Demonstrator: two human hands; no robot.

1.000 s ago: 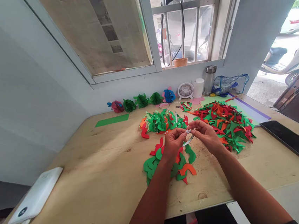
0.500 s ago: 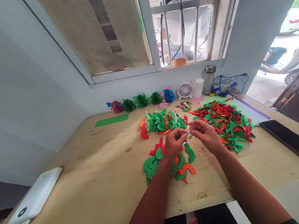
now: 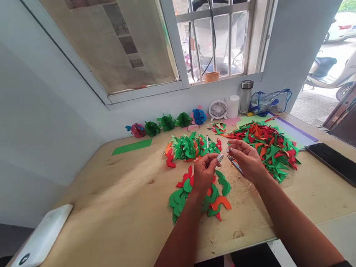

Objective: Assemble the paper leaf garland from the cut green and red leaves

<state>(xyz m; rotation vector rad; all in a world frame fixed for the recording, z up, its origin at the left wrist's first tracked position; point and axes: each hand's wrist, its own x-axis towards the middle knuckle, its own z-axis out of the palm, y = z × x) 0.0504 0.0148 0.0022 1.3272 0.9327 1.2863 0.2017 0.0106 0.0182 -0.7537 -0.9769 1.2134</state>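
My left hand (image 3: 204,169) is closed in a pinch on a small whitish, shiny piece (image 3: 220,157); its exact kind is too small to tell. To its right, apart from it, my right hand (image 3: 247,160) pinches a tiny white bit (image 3: 229,150) between thumb and fingertips. Beneath the right hand lies a slim metal tool (image 3: 236,165), partly covered. Curved green, red and orange paper pieces (image 3: 178,196) lie under and around my left wrist. Just beyond the left hand is a heap of cut green and red pieces with white spots (image 3: 189,146).
A large pile of red and green paper scraps (image 3: 277,153) lies right of my hands, with a black phone (image 3: 341,164) beyond it. Paper flowers (image 3: 167,123), a small fan (image 3: 218,109) and a glass bottle (image 3: 245,96) line the wall. A green strip (image 3: 132,146) lies left.
My hands were together at the fingertips and have drawn apart. The whitish piece stays in the left hand, the tiny bit in the right. The metal tool now shows beneath the right hand.
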